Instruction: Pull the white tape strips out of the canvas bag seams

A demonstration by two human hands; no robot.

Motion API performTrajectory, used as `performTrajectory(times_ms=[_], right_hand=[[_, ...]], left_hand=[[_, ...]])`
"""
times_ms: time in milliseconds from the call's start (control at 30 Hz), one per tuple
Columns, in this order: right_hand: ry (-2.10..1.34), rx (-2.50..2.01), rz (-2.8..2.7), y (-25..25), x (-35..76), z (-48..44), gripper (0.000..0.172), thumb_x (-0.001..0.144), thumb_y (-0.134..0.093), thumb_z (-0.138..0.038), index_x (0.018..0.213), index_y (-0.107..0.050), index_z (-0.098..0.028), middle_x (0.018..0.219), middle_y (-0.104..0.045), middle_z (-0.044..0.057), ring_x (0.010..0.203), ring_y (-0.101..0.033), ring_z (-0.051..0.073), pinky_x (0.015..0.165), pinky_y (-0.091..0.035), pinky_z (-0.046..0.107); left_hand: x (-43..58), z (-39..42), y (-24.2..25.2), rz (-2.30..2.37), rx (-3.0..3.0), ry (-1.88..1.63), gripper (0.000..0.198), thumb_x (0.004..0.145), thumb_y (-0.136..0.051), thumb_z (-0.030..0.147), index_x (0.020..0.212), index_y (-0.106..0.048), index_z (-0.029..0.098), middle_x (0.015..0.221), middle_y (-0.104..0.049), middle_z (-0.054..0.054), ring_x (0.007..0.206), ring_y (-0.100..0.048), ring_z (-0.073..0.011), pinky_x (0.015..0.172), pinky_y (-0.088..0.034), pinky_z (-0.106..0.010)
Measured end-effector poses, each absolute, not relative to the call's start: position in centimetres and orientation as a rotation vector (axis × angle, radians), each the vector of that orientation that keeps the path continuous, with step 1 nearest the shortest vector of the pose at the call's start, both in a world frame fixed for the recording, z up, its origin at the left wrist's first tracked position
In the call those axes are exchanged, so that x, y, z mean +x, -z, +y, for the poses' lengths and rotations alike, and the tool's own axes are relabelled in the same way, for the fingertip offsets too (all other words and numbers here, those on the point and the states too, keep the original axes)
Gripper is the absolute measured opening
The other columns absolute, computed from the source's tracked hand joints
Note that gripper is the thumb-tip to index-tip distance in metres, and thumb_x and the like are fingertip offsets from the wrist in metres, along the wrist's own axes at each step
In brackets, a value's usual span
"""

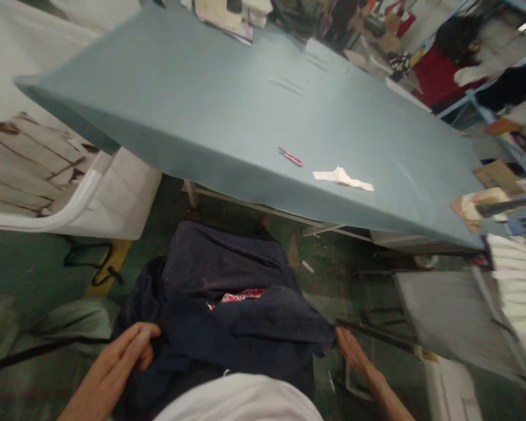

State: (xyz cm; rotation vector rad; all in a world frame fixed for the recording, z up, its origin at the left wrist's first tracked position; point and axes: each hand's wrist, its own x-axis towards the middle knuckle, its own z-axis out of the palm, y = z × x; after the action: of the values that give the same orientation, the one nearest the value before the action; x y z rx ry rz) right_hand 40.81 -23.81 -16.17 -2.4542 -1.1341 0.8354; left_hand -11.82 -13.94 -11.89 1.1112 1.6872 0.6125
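A dark navy cloth spreads across the lower middle, in front of my body. My left hand is closed at its left edge, fingers curled against the fabric. At the cloth's right corner, my right hand pinches the fabric, partly blurred. Behind it, a dark covered seat-like shape shows, and between the two a strip of red and white printed material peeks out. Part of a white garment covers my front at the bottom edge.
A table with a blue-green cover stands ahead, bearing small pink-handled thread snips and a whitish fabric scrap. A white bin of pale bundles stands left. A grey panel and stacked white cloth are right.
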Motion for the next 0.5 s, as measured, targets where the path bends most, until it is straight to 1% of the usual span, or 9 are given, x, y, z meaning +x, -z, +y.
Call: performTrajectory(times_ms=[67,133,167,200,267,333,367,433,500], right_hand=[[-0.949,-2.409,-1.106,17.6,40.3,-24.8,0.026,0.106,-0.07,-0.041,0.127,-0.072,-0.026,0.135,-0.07,0.01,0.117,-0.071,0.025,0.096,-0.063,0.041],[-1.028,-2.388,-1.06,18.8,40.1,-24.9,0.026,0.106,-0.07,-0.042,0.123,-0.073,-0.023,0.129,-0.073,0.009,0.112,-0.072,0.024,0.096,-0.063,0.042],[-1.06,-2.388,-1.032,19.5,40.1,-24.7,0.024,0.106,-0.07,-0.043,0.119,-0.073,-0.022,0.123,-0.074,0.008,0.108,-0.073,0.023,0.094,-0.063,0.041],[-1.089,-2.388,-1.006,20.1,40.2,-24.4,0.025,0.105,-0.071,-0.043,0.113,-0.074,-0.02,0.115,-0.076,0.008,0.102,-0.074,0.022,0.093,-0.063,0.041],[-1.141,-2.382,-0.964,21.0,40.3,-23.7,0.026,0.099,-0.072,-0.046,0.1,-0.075,-0.02,0.099,-0.078,0.007,0.092,-0.076,0.024,0.088,-0.063,0.042],[-1.168,-2.356,-0.951,21.4,40.2,-22.7,0.027,0.089,-0.072,-0.048,0.093,-0.076,-0.022,0.089,-0.079,0.007,0.089,-0.078,0.029,0.085,-0.064,0.045],[-1.167,-2.339,-0.953,21.3,40.0,-22.1,0.028,0.084,-0.071,-0.049,0.093,-0.077,-0.023,0.09,-0.08,0.008,0.091,-0.078,0.032,0.086,-0.064,0.047],[-1.138,-2.302,-0.971,20.4,39.0,-20.5,0.034,0.079,-0.069,-0.051,0.099,-0.078,-0.024,0.099,-0.082,0.01,0.1,-0.078,0.035,0.094,-0.062,0.05],[-1.101,-2.245,-1.002,18.3,36.9,-18.2,0.042,0.08,-0.069,-0.053,0.109,-0.078,-0.023,0.114,-0.082,0.014,0.113,-0.075,0.037,0.107,-0.057,0.055]], left_hand=[[-12.4,-13.8,13.5,1.618,1.105,-0.483,0.058,0.093,-0.062,0.077,0.111,-0.075,0.023,0.058,-0.059,0.004,0.052,-0.055,-0.0184,0.051,-0.044,-0.028],[-12.9,-13.1,14.7,1.567,1.16,-0.369,0.07,0.087,-0.065,0.078,0.13,-0.071,0.023,0.054,-0.054,0.007,0.051,-0.054,-0.0198,0.051,-0.041,-0.027],[-13.0,-12.6,15.1,1.549,1.21,-0.323,0.073,0.087,-0.065,0.077,0.136,-0.068,0.023,0.055,-0.054,0.007,0.051,-0.054,-0.0202,0.052,-0.04,-0.027],[-13.1,-12.2,15.3,1.532,1.269,-0.282,0.071,0.088,-0.064,0.075,0.136,-0.069,0.024,0.056,-0.054,0.006,0.052,-0.055,-0.0206,0.054,-0.04,-0.027],[-13.0,-11.3,15.0,1.469,1.365,-0.194,0.059,0.089,-0.061,0.072,0.12,-0.077,0.025,0.058,-0.06,0.003,0.054,-0.06,-0.0219,0.056,-0.041,-0.028],[-12.9,-10.6,14.1,1.46,1.4,-0.165,0.051,0.089,-0.058,0.071,0.099,-0.078,0.025,0.06,-0.067,0.0,0.057,-0.064,-0.0237,0.057,-0.044,-0.03],[-12.7,-10.2,13.5,1.504,1.4,-0.198,0.048,0.088,-0.058,0.069,0.095,-0.076,0.025,0.062,-0.069,-0.001,0.058,-0.066,-0.0246,0.058,-0.046,-0.031],[-12.2,-9.2,12.2,1.664,1.403,-0.351,0.043,0.088,-0.059,0.066,0.095,-0.073,0.026,0.068,-0.074,-0.003,0.062,-0.07,-0.0258,0.061,-0.05,-0.032],[-11.4,-7.9,10.8,1.808,1.439,-0.547,0.036,0.09,-0.06,0.059,0.097,-0.071,0.026,0.08,-0.078,-0.006,0.07,-0.074,-0.0264,0.067,-0.055,-0.033]])
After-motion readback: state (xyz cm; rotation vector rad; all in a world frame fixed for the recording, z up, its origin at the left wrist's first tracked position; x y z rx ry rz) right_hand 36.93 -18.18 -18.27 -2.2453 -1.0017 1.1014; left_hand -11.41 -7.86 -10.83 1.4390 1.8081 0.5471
